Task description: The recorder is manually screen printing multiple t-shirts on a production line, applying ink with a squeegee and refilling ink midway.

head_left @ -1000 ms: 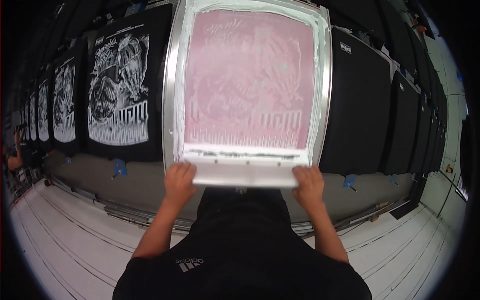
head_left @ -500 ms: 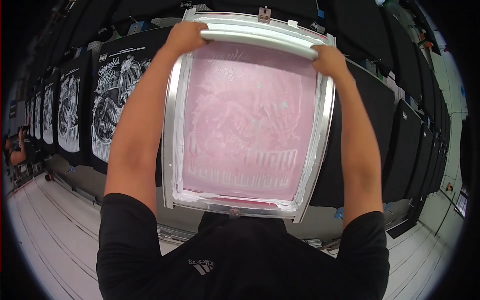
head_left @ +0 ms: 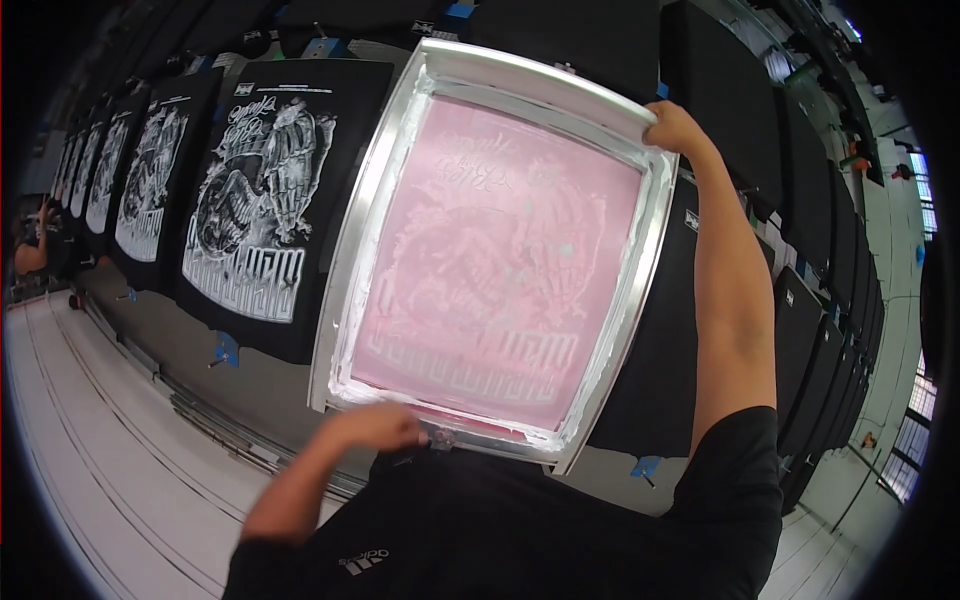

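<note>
White flooring (head_left: 120,430) ruled with dark lines is spread below a long row of panels dressed in black cloth. Nearest, the person's black shirt (head_left: 480,530) is seen at the lower edge. Just beyond it, the left hand (head_left: 375,430), slightly blurred, is held with fingers curled beside a small clamp (head_left: 443,438) at the near edge of a metal frame (head_left: 352,262); whether the clamp is touched or anything is pinched cannot be told. Directly in front of the body, the frame is set at a slant, its pink mesh (head_left: 480,260) marked with a faint pattern and bordered by smeared white paste (head_left: 340,388). Along the far edge, a pale bar (head_left: 560,85) is laid, and its right end is gripped by the curled fingers of the right hand (head_left: 675,130), the arm being stretched out.

On the left, printed black cloth (head_left: 260,200) bearing a white design is lined up; on the right, plain black cloth (head_left: 668,300) is seen. Farther off, a co-worker (head_left: 35,245) is visible at far left, and bright windows (head_left: 905,460) at far right.
</note>
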The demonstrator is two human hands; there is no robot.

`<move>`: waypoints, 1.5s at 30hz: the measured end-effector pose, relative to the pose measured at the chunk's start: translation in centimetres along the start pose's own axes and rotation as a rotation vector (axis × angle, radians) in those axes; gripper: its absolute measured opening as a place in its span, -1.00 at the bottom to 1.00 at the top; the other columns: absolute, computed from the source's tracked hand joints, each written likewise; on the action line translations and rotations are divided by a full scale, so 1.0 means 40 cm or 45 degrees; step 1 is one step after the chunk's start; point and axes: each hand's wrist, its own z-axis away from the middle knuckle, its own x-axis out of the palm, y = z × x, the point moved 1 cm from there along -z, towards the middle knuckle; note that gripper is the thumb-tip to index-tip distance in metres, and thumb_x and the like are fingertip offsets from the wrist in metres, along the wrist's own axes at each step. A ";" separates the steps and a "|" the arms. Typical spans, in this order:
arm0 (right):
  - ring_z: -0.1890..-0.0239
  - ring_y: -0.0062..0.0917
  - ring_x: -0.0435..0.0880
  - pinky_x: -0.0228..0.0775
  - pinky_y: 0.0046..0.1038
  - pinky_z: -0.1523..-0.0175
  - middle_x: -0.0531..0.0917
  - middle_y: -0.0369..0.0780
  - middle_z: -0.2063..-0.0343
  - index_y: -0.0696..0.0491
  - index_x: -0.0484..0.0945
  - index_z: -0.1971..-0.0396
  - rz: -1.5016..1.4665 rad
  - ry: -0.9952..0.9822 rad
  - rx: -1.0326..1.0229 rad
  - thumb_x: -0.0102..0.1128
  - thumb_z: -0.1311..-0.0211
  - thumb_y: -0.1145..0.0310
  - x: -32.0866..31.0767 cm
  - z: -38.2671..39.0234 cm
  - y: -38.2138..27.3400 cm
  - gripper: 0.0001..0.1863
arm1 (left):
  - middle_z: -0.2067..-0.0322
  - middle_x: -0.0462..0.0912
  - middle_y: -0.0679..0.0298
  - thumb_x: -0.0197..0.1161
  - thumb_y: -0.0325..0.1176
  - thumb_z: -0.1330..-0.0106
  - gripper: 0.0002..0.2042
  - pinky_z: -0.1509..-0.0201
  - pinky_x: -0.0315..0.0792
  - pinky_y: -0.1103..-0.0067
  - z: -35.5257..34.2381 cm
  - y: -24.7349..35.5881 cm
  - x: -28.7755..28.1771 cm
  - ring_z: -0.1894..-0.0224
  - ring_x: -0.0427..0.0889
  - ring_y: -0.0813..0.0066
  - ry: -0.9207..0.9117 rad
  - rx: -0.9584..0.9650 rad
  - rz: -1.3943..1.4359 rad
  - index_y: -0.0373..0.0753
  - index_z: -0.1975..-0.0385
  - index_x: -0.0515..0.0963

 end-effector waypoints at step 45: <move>0.15 -0.33 0.57 0.33 -0.29 0.00 0.64 -0.23 0.33 0.01 0.57 0.09 0.201 0.736 -0.290 0.15 0.05 0.61 0.307 0.232 -0.283 -0.57 | 0.46 0.65 -0.01 0.18 0.04 -0.32 -0.59 0.22 0.47 0.19 -0.050 0.090 -0.107 0.35 0.63 -0.02 0.526 0.111 -0.249 -0.24 0.45 0.63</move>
